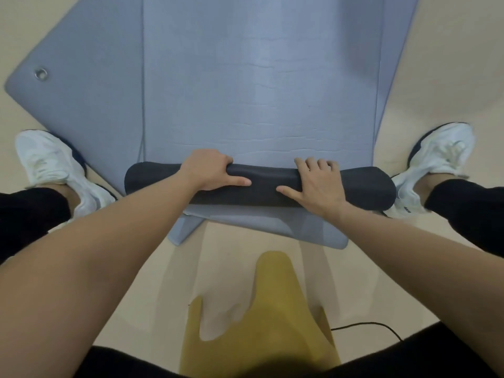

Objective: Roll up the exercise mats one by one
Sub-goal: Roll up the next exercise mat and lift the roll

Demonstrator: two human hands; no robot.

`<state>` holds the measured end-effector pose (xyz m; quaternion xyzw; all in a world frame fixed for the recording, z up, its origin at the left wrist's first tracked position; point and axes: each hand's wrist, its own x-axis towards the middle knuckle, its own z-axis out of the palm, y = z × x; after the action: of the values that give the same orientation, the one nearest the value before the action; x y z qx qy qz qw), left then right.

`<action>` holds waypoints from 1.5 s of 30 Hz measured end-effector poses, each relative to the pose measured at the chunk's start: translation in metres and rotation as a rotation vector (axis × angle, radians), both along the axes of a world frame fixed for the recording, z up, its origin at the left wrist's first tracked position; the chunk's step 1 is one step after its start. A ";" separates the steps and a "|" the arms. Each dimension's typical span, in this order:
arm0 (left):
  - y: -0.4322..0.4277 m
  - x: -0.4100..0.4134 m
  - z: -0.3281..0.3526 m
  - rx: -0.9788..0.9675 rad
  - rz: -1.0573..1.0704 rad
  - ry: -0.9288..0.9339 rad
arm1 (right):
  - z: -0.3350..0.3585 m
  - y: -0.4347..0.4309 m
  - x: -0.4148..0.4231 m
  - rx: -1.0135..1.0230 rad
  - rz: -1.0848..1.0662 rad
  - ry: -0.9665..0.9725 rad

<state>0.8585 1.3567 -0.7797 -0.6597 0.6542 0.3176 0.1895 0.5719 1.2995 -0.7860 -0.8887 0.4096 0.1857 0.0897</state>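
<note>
Fingers (pixel 222 159) of left hand (pixel 210 173) curl over far side of dark roll (pixel 362 186), thumb along near side; right hand (pixel 320 186) fingers (pixel 316 163) spread, bent over roll too; we see roll across near end of blue mat (pixel 259 77), atop second mat (pixel 81 99).

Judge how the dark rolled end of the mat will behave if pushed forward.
The roll is round and lies on the flat mat, so a push should probably carry it forward. Creases in the mat suggest soft, bendy foam, likely light. The left hand and right hand grip it; released, it may spring open.
</note>
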 end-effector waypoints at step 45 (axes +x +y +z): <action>-0.060 0.029 0.021 -0.679 -0.094 0.007 | 0.005 -0.113 0.034 -0.072 0.068 -0.091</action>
<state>0.8879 1.2963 -0.7584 -0.6531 0.7530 0.0749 -0.0289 0.6056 1.1863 -0.7814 -0.9123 0.3810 0.1331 0.0696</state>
